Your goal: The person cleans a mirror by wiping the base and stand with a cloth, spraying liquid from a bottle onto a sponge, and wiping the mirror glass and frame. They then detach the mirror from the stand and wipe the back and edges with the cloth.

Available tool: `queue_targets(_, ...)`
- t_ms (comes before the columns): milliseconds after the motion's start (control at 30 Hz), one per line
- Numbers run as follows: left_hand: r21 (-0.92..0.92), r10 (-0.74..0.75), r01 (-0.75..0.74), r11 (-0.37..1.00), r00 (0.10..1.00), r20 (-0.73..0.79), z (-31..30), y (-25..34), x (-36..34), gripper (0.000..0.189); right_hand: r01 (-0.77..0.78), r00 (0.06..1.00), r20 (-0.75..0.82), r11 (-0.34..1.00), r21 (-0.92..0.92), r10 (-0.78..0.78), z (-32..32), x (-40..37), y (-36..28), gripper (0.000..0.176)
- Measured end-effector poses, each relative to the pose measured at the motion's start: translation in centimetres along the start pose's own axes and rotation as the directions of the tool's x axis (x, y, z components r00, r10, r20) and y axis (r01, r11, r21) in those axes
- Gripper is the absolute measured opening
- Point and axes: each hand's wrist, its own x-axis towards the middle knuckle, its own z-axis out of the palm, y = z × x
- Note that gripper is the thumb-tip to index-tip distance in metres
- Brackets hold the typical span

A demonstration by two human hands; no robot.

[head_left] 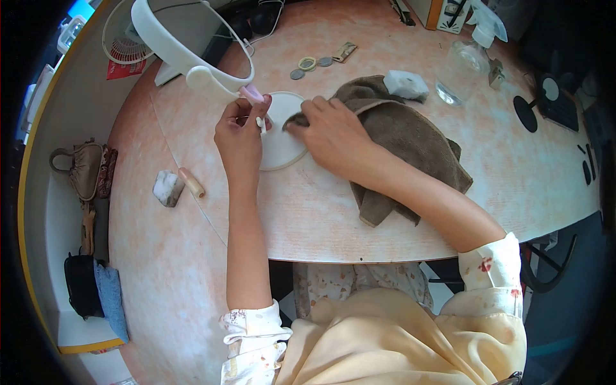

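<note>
Round table top [398, 212], peach-marbled, seen from above at my seat.

Left hand [240, 138]: fingers closed in a pinch at the pink stem [253, 94], where the white lamp arm [179, 45] meets the white disc [282, 151]. What exactly sits under the fingertips, I cannot tell.

Right hand [330, 131]: fingers curled, gripping a bunched corner of the brown cloth [410, 138] and pressing it onto the disc's right edge. The disc lies between both hands, flat on the table. The rest of the cloth trails away under my right forearm.

Assessment of the wiping: the left-hand pinch should brace the stem firmly so the disc does not turn under pressure. The cloth corner is best kept tight and small, worked round the foot of the stem, where the joint looks hard to reach.

Beyond the right hand: a white sponge [405, 83] on the cloth, then a spray bottle [465, 64]. Beyond the disc: small rings and coins [308, 63]. Left of my left forearm: a grey-white block [168, 187] touching a short tube [192, 182].
</note>
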Motion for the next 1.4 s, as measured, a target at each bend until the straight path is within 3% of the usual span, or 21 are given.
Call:
queue_targets(67,0.041,0.004,-0.004,0.999,1.000,-0.005,-0.2,0.0,0.0,0.026,0.070,0.994,0.071,0.991,0.113,-0.079,-1.2,-0.1,-0.6,0.033)
queue_targets(300,0.036,-0.023,0.021,0.999,0.999,0.035,-0.2,0.2,0.3,0.022,-0.059,0.996,-0.073,0.994,-0.097,0.052,1.8,2.3,0.3,0.035)
queue_targets(500,-0.267,-0.156,0.242,0.933,0.939,0.305,-2.9,0.0,0.8,0.016,-0.069,0.997,0.028,0.991,0.119,0.066,0.5,1.4,1.2,0.037)
queue_targets(600,-0.031,-0.033,0.047,0.998,0.934,0.356,-3.1,0.5,0.9,0.019,-0.115,0.992,-0.033,0.982,0.146,0.121,0.9,1.4,1.7,0.038)
queue_targets(700,0.067,0.057,-0.085,0.994,0.936,0.347,-3.0,-0.7,1.4,0.018,-0.121,0.986,-0.091,0.972,0.200,0.141,1.2,1.4,2.0,0.036)
queue_targets(867,0.221,0.113,-0.191,0.956,0.940,0.321,-2.5,-0.6,1.2,0.024,-0.202,0.969,-0.072,0.925,0.322,0.237,-0.7,2.0,3.9,0.030)
queue_targets(1000,0.271,0.075,-0.145,0.952,0.965,0.251,-2.2,-0.5,0.9,0.025,-0.200,0.976,-0.005,0.898,0.392,0.220,-2.2,2.2,4.6,0.029)
queue_targets(1100,0.172,0.069,-0.118,0.978,0.962,0.265,-1.9,0.2,0.6,0.025,-0.138,0.990,0.027,0.952,0.272,0.136,-0.5,1.4,3.3,0.028)
queue_targets(1133,0.125,0.073,-0.110,0.986,0.960,0.270,-1.8,0.0,0.6,0.025,-0.050,0.996,-0.057,0.975,0.215,0.064,0.1,1.1,2.8,0.020)
queue_targets(1233,0.007,0.051,-0.056,0.998,0.957,0.287,-1.7,-0.5,0.6,0.026,-0.036,0.997,0.067,0.995,0.090,0.030,-0.4,0.6,1.1,0.019)
queue_targets(1333,-0.034,0.007,0.004,0.999,0.953,0.304,-1.9,-0.3,0.7,0.023,0.048,0.977,0.191,0.968,0.248,-0.097,-2.0,-0.7,-1.8,0.020)
queue_targets(1400,-0.029,0.032,-0.024,0.999,0.951,0.306,-1.9,-0.4,0.7,0.022,0.046,0.991,0.104,0.949,0.310,-0.082,-1.4,-0.7,-1.8,0.023)
